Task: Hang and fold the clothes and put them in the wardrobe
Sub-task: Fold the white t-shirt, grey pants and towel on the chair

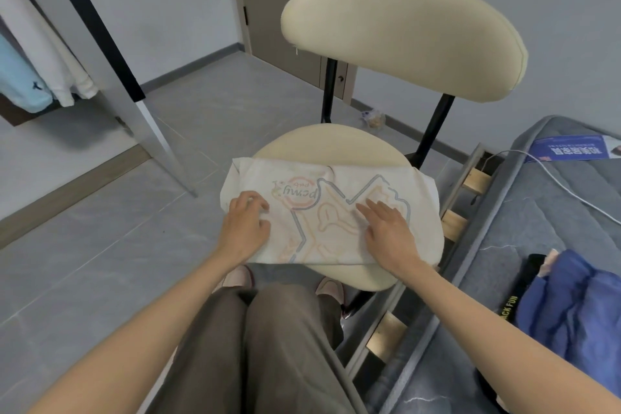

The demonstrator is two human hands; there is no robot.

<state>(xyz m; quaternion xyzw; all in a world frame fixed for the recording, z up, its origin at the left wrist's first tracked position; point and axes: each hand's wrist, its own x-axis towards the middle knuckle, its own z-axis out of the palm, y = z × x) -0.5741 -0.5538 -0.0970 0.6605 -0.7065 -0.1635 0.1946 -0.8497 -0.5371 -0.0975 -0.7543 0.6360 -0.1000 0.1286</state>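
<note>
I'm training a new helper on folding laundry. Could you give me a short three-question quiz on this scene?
1. True or false: the printed T-shirt lies on the seat of the chair.
2. The blue garment lies: A) in a basket; B) on the mattress; C) on a table.
3. Fill in: the ___ hand lies flat on the T-shirt with its fingers straight.

Key: 1 true. 2 B. 3 right: the right hand lies flat, while the left hand touches the T-shirt with bent fingers.
</note>
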